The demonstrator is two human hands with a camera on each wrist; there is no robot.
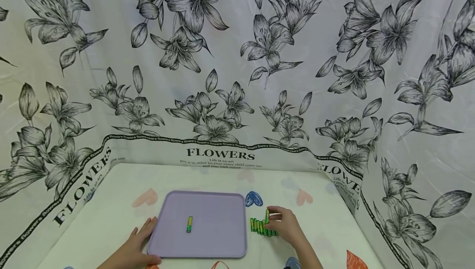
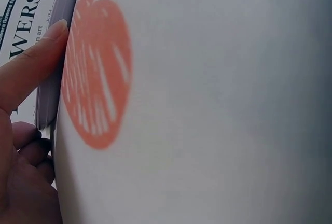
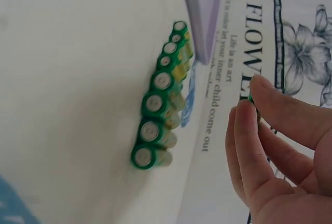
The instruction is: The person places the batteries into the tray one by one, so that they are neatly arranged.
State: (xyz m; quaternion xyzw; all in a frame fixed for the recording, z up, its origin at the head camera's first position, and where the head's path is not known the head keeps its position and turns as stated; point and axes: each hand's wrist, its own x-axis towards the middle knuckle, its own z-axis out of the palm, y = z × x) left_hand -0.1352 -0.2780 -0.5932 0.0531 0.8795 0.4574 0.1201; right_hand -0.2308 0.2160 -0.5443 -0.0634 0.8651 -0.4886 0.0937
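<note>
- Right hand point(image 1: 285, 224): thumb and fingertips pinch one battery point(image 1: 267, 215) near the battery row point(image 3: 154, 102), long axis upright in head view.
- Left hand point(image 1: 135, 244): fingers apart, touching tray point(image 1: 219, 225).
- Loose battery point(image 1: 189, 224): on tray, pointing away from the person.

Batteries number ten in all: one battery point(image 1: 189, 224) on the tray, one held battery point(image 1: 267, 214) between the right hand's fingers, and a row of eight point(image 3: 162, 81), counted by their ends in the right wrist view. There is one tray point(image 1: 219, 219), one bench point(image 1: 208, 182), and two hands: one left hand point(image 1: 131, 249), one right hand point(image 1: 285, 223). Of the printed hearts, two salmon hearts point(image 1: 145, 197) and one dark blue heart point(image 1: 254, 199) show clearly; faint or cut-off ones defy counting. The large word FLOWERS point(image 1: 220, 154) appears three times, one partly hidden.
</note>
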